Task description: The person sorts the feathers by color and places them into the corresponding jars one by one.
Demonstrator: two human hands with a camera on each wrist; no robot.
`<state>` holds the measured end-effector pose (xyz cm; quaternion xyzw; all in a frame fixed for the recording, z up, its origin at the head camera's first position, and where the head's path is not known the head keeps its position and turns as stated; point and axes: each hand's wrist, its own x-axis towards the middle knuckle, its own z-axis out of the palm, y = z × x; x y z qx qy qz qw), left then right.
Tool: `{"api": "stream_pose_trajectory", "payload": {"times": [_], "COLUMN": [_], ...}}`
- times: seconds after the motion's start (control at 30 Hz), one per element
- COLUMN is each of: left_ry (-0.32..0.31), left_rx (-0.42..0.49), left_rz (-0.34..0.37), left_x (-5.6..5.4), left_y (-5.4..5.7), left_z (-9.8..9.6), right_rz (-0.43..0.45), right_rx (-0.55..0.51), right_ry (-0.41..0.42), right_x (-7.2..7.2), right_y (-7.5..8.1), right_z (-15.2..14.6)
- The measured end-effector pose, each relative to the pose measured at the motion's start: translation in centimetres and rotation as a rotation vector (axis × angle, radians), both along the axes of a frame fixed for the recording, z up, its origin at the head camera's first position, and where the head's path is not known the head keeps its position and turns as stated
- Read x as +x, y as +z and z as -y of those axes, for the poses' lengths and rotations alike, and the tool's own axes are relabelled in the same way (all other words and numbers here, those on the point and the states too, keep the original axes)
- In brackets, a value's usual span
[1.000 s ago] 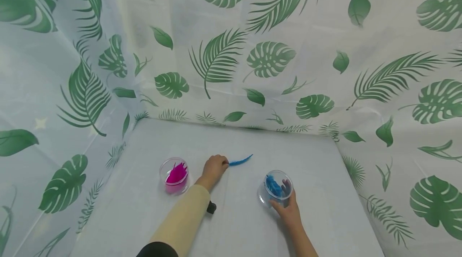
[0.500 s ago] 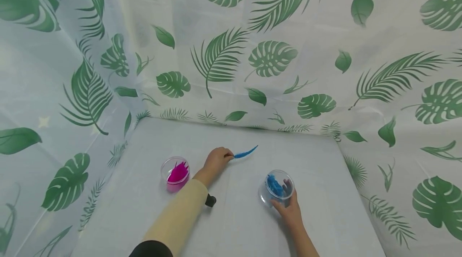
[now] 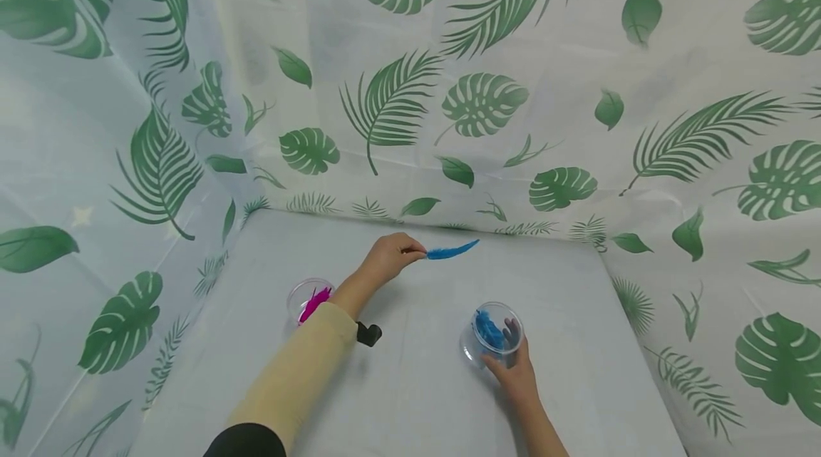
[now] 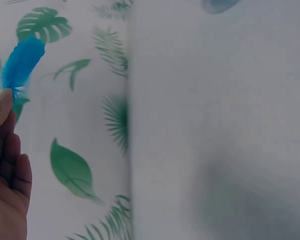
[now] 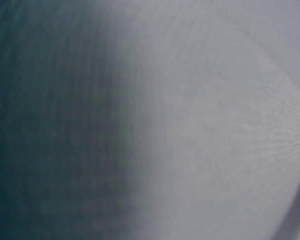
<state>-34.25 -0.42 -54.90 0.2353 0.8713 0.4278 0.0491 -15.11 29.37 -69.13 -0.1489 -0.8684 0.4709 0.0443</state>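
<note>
A blue feather [image 3: 452, 251] is pinched by its quill end between the thumb and fingertips of my left hand [image 3: 390, 259], raised over the far part of the table. In the left wrist view the feather [image 4: 23, 62] points up from the thumb, the other fingers [image 4: 23, 175] curled below. My right hand [image 3: 516, 375] holds a clear round cup [image 3: 476, 350] from its right side, thumb in front and fingers behind. Blue feathers [image 3: 489, 331] lie inside that cup. The right wrist view is blurred and shows neither hand nor cup.
At the left, a clear cup [image 3: 293, 294] with magenta feathers [image 3: 314, 304] is partly covered by my left sleeve [image 3: 301, 371]. The white table [image 3: 410, 400] meets a leaf-printed curtain [image 3: 398, 36] at its back edge and sides. A black wrist device [image 3: 368, 334] juts from my left wrist.
My left hand has lifted the blue feather up and away toward the back of the table, slightly right. Its sleeve now covers more of the magenta cup. The right hand stays on its cup.
</note>
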Motion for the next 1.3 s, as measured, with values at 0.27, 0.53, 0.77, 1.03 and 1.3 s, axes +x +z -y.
{"api": "stream_pose_trajectory", "payload": {"times": [0.27, 0.53, 0.77, 1.03, 1.3], "left_ry": [-0.028, -0.187, -0.427, -0.566, -0.565], "left_rx": [0.043, -0.037, -0.255, -0.448, -0.527], "left_rz": [0.075, 0.096, 0.019, -0.068, -0.122], "left_x": [0.2, 1.0, 1.9, 3.1, 5.0], "left_y": [1.4, 1.3, 2.2, 3.1, 2.2], "left_z": [0.2, -1.8, -4.4, -7.3, -10.4], "right_rz": [-0.002, 0.013, 0.043, 0.032, -0.012], "right_rx": [0.004, -0.004, -0.01, -0.027, -0.024], "right_ry": [0.002, -0.002, -0.005, -0.004, 0.01], "right_x": [-0.1, -0.2, -0.1, -0.1, 0.0], "right_y": [-0.1, -0.1, 0.1, 0.0, -0.3], "right_z": [-0.1, -0.2, 0.0, 0.0, -0.2]}}
